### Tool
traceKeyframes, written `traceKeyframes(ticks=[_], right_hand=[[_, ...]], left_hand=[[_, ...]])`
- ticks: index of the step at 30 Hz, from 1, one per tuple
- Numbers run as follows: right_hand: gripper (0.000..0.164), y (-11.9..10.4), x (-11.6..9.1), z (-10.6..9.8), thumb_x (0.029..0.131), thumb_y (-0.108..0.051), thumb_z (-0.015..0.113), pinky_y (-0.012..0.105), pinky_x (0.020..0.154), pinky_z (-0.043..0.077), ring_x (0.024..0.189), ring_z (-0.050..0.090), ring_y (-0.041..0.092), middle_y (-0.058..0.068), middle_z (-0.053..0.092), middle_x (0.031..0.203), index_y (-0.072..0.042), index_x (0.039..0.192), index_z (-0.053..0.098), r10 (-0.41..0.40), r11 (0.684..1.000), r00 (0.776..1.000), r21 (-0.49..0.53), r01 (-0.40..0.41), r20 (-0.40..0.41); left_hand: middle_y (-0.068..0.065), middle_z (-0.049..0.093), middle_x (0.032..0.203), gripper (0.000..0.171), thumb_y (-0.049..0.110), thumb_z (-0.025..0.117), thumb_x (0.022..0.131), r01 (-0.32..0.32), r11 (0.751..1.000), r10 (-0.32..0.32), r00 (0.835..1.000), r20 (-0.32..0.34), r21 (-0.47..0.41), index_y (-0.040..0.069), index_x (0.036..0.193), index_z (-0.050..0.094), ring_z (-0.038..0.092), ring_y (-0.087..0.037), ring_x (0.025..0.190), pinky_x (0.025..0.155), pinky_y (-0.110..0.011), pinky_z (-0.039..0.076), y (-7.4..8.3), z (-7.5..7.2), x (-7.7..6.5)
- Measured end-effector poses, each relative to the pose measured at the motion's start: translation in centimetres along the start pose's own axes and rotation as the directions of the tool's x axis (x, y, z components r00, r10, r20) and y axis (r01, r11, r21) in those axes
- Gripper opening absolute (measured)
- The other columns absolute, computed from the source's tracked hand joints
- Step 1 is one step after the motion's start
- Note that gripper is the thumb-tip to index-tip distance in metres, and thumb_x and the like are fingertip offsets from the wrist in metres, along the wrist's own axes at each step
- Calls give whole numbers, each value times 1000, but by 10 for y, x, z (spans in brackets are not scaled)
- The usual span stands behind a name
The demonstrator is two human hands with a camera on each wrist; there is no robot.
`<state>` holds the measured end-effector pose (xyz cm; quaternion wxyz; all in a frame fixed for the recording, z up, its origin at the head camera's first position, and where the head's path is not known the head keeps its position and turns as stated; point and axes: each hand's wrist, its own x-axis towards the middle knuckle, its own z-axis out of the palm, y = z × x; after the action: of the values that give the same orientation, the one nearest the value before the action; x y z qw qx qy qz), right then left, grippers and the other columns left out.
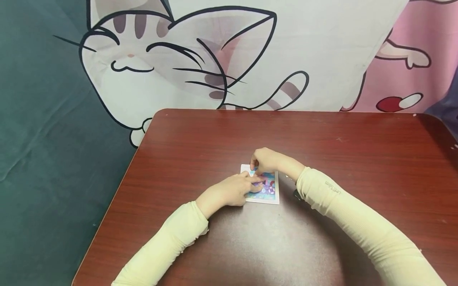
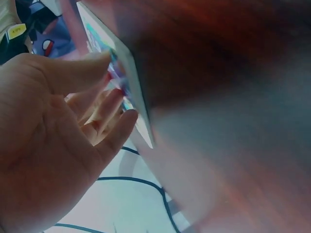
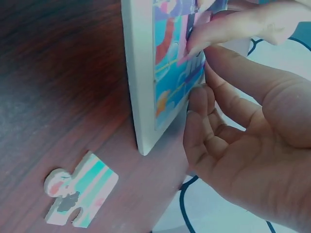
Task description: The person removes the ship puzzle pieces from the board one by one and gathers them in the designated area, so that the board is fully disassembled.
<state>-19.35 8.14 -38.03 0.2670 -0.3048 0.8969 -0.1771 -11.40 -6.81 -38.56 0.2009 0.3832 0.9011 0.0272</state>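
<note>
A small jigsaw puzzle (image 1: pixel 271 190) with a white frame and a blue, purple and pink picture lies flat on the table. My left hand (image 1: pixel 234 190) rests over its left side, fingers extended and pressing on the picture, as the left wrist view also shows. At the puzzle's far left part, my right hand (image 1: pixel 266 161) reaches down with bent fingers, the fingertips touching the surface. Whether a piece sits between thumb and fingers is hidden. In the right wrist view, one loose puzzle piece (image 3: pixel 80 191), striped in pale green and white, lies apart from the frame.
The reddish-brown wooden table (image 1: pixel 200 139) has rounded corners. Behind it hangs a cloth (image 1: pixel 322 51) printed with a cartoon cat. A green curtain (image 1: pixel 43 119) falls on the left. Both forearms wear pale yellow sleeves (image 1: pixel 343 206).
</note>
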Motion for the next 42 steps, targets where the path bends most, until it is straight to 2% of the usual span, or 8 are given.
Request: traceKeyframes(ticks=[3,6,10,18,23,28,37,42], right_hand=[[9,-1,1,-1,75,-4,72,19,46,46,61,53,13,6,62,89,-7,83,68,35,999,999,15,-35,16],[9,0,2,0,75,-4,71,21,57,48,73,55,15,5,62,90,-8,83,68,30,999,999,13,-30,14],[10,3,3,1,75,-5,71,27,73,47,84,54,17,4,62,89,-9,83,68,8,1000,1000,0,-8,4],[11,4,1,3,73,-4,73,28,74,44,79,51,15,2,60,83,-10,81,67,-28,1000,999,5,28,-36],[14,10,1,4,71,-2,73,25,68,44,73,51,13,-1,60,75,-11,81,69,-72,996,995,56,76,-67],[18,17,-3,2,73,0,72,24,65,43,70,50,11,-4,60,73,-12,88,72,-155,980,986,119,161,-56],[30,30,-12,2,82,-6,69,26,70,42,76,49,12,-2,67,96,-14,111,70,-257,963,966,74,258,-24],[37,35,-15,5,86,-7,64,27,69,40,75,44,12,0,63,94,-15,122,64,-284,958,959,42,284,-7]], left_hand=[[11,33,149,56,6,62,81,-9,999,9,1000,-1,47,23,133,51,44,-13,103,91,-25,42,2,-4,2],[11,33,149,55,7,62,79,1,998,-1,1000,3,59,22,131,53,43,-13,107,95,-28,41,4,-5,2],[11,34,148,53,7,61,78,13,999,-13,1000,-4,35,21,128,54,42,-12,96,86,-25,42,5,-5,3],[14,32,149,54,14,63,78,29,1000,-29,1000,6,-9,23,131,53,41,-10,96,74,-22,43,3,-6,2],[15,33,148,52,13,62,79,38,999,-38,999,3,-13,21,130,54,41,-12,115,86,-26,46,5,-7,2],[14,35,147,46,12,60,83,54,998,-55,998,-11,-30,18,128,57,18,-18,142,99,-38,42,8,-7,3],[12,33,148,47,17,57,86,44,999,-44,999,2,26,21,133,52,24,-18,138,102,-38,40,9,-6,4],[11,33,148,45,16,57,88,41,999,-42,999,14,14,23,133,53,28,-20,136,104,-40,37,9,-5,4]])
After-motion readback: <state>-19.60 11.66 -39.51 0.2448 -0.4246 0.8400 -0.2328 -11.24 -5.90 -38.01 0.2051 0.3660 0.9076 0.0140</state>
